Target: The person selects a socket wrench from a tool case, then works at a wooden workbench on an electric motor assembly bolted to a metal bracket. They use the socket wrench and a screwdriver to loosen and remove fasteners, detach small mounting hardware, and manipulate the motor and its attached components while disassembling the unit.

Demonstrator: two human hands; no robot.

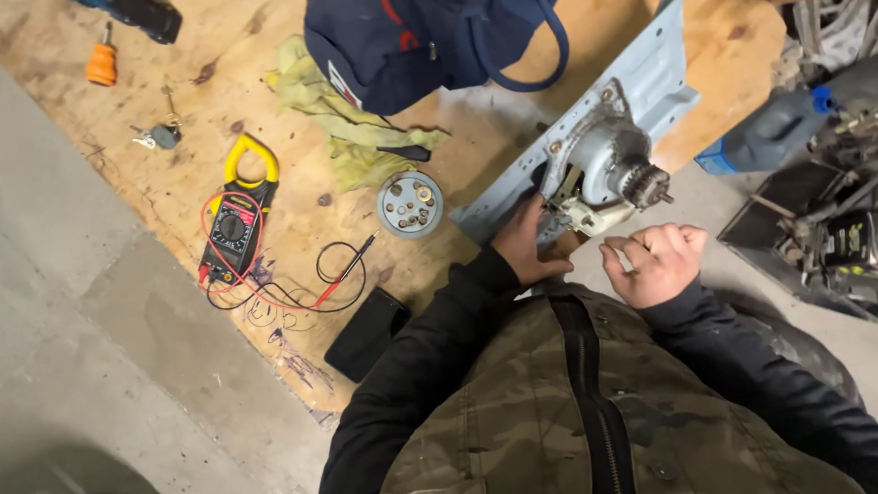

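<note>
Grey motor assembly point(610, 163) hides left hand point(524, 243) fingers, grip unclear; right hand point(660, 260) loosely curled, empty.

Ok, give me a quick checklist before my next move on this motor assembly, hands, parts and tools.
1. Left hand gripping the motor assembly at its lower edge: ok.
2. Right hand on the part: not ok, it is curled and apart from it.
3. Assembly fully supported by the plywood board: not ok, the motor end overhangs the edge.
4. Small parts gathered in the round dish: ok.
5. Clamp meter leads connected to the motor: not ok, they lie loose on the board.
6. Fasteners tight: cannot tell.
</note>
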